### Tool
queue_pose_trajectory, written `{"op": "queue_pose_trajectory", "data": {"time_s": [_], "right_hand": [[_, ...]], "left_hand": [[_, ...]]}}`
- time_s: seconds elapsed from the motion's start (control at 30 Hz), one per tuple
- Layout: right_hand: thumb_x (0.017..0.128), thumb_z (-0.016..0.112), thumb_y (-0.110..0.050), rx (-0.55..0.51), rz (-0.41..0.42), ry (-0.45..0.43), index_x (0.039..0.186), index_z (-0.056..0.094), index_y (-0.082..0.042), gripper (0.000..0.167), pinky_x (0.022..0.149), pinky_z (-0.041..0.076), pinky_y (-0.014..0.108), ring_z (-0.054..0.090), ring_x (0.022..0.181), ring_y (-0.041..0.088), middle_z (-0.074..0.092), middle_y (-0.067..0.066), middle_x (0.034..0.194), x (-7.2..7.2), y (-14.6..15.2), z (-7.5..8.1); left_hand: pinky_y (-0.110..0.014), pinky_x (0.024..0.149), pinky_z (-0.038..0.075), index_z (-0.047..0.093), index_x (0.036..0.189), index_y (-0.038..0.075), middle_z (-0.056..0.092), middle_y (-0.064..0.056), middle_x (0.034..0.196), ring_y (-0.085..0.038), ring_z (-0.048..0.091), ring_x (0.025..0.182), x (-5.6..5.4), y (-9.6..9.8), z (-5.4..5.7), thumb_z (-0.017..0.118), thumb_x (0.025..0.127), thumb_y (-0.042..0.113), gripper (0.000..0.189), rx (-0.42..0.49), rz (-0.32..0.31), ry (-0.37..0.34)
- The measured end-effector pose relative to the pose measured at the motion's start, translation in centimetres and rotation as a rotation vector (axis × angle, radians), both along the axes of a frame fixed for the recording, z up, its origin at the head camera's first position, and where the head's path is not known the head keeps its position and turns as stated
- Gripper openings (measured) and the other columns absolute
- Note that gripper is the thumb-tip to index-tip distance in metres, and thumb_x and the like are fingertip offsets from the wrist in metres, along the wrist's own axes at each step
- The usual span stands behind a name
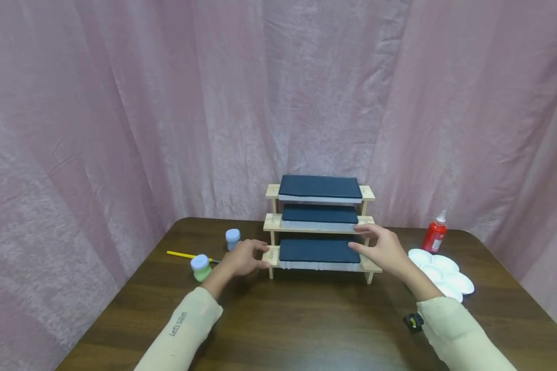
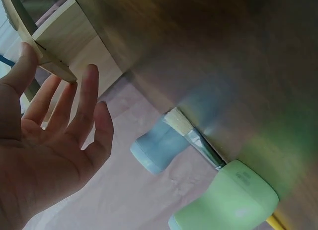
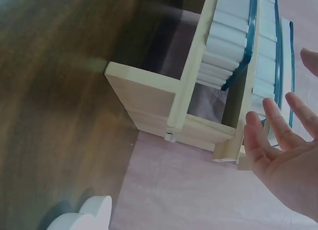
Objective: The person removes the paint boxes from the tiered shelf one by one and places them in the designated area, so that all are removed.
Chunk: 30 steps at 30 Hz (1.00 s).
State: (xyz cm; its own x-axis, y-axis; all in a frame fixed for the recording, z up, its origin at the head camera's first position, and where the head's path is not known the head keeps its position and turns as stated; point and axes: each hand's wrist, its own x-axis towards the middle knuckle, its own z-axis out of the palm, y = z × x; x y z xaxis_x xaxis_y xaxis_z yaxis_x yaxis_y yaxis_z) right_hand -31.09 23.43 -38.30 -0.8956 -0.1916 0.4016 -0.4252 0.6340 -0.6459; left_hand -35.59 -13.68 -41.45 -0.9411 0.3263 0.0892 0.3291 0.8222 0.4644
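A three-tier wooden rack (image 1: 273, 222) stands at the back of the table, with a white box under a dark blue lid on each tier: bottom box (image 1: 319, 251), middle box (image 1: 319, 213), top box (image 1: 320, 186). At the bottom tier's left end is my left hand (image 1: 245, 256). Its thumb and loosely bent fingers lie around the board's end (image 2: 59, 68) in the left wrist view; how firmly they touch is unclear. My right hand (image 1: 381, 248) hovers by the rack's right side, fingers spread and relaxed, holding nothing. In the right wrist view the boxes' ribbed sides (image 3: 226, 38) show.
Left of the rack are a blue-capped green jar (image 1: 201, 269), a light blue jar (image 1: 232, 238) and a yellow-handled brush (image 1: 181, 254). On the right stand a red squeeze bottle (image 1: 433, 236) and a white flower-shaped palette (image 1: 459, 282). A pink curtain (image 1: 232, 113) hangs behind the table (image 1: 306, 324).
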Motion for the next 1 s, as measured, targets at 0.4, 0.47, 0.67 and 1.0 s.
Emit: {"op": "queue_pose_trajectory", "data": {"time_s": [0.4, 0.47, 0.67, 1.0], "right_hand": [[0.091, 0.073, -0.027, -0.109, -0.024, 0.02, 0.13, 0.059, -0.003, 0.048, 0.074, 0.059, 0.037, 0.066, 0.103, 0.037, 0.068, 0.018, 0.114, -1.3, 0.3, 1.1], [0.092, 0.073, -0.026, -0.115, -0.04, 0.033, 0.13, 0.058, -0.002, 0.048, 0.072, 0.059, 0.034, 0.067, 0.1, 0.037, 0.068, 0.018, 0.112, -1.4, 0.4, 1.3], [0.093, 0.071, -0.021, -0.083, -0.093, 0.09, 0.129, 0.058, -0.001, 0.043, 0.072, 0.058, 0.038, 0.067, 0.093, 0.037, 0.069, 0.019, 0.109, -2.0, 0.7, 1.9], [0.093, 0.071, -0.021, -0.1, -0.117, 0.113, 0.127, 0.06, -0.002, 0.041, 0.069, 0.053, 0.022, 0.065, 0.098, 0.036, 0.067, 0.022, 0.115, -3.5, 0.6, 2.4]], "left_hand": [[-0.045, 0.102, 0.045, 0.074, 0.118, 0.01, 0.065, -0.002, 0.13, -0.027, 0.054, 0.128, -0.6, 0.0, 0.0, 0.088, 0.076, 0.025, 0.046, 0.047, -0.027, 0.002], [-0.046, 0.101, 0.045, 0.074, 0.118, 0.01, 0.065, -0.003, 0.13, -0.028, 0.055, 0.127, -0.7, 0.1, 0.1, 0.088, 0.076, 0.025, 0.047, 0.041, -0.032, 0.001], [-0.046, 0.102, 0.044, 0.074, 0.118, 0.012, 0.065, -0.001, 0.13, -0.028, 0.054, 0.128, -0.9, 0.2, 0.3, 0.088, 0.076, 0.027, 0.047, 0.033, -0.018, -0.014], [-0.043, 0.101, 0.046, 0.075, 0.116, 0.011, 0.066, 0.0, 0.129, -0.026, 0.054, 0.128, -0.7, -0.3, 0.1, 0.089, 0.074, 0.027, 0.047, 0.045, -0.008, -0.029]]}}
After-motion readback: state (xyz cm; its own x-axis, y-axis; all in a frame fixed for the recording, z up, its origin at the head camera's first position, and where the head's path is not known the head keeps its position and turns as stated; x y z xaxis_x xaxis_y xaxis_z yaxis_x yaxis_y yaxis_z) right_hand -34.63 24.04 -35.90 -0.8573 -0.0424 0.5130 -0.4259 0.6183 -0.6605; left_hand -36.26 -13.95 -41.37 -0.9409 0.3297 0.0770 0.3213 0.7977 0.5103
